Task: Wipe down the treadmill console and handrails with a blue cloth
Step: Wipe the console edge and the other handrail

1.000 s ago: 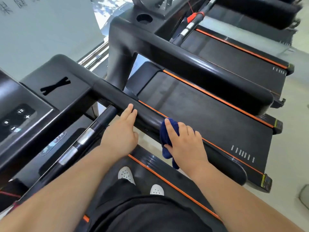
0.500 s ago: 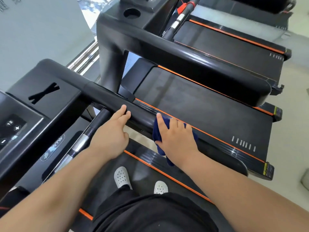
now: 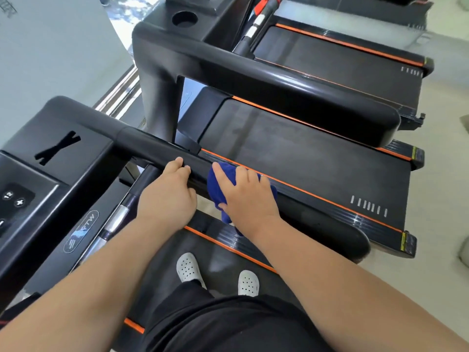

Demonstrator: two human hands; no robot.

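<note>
Head view — right hand [image 3: 247, 196] presses blue cloth [image 3: 218, 184] on handrail [image 3: 152, 146].

Most of the blue cloth [image 3: 217, 182] lies hidden under the right hand [image 3: 247, 199]; only its left edge and a hanging fold show. The handrail [image 3: 157, 148] is covered where both hands rest on it, and the left hand [image 3: 167, 196] hides its own palm and thumb. The console [image 3: 17, 199] is cut by the left edge, its button markings partly too small to read. The oval label [image 3: 81, 232] is blurred. Black shorts [image 3: 228, 323] cover the legs above the white shoes [image 3: 189, 268].
</note>
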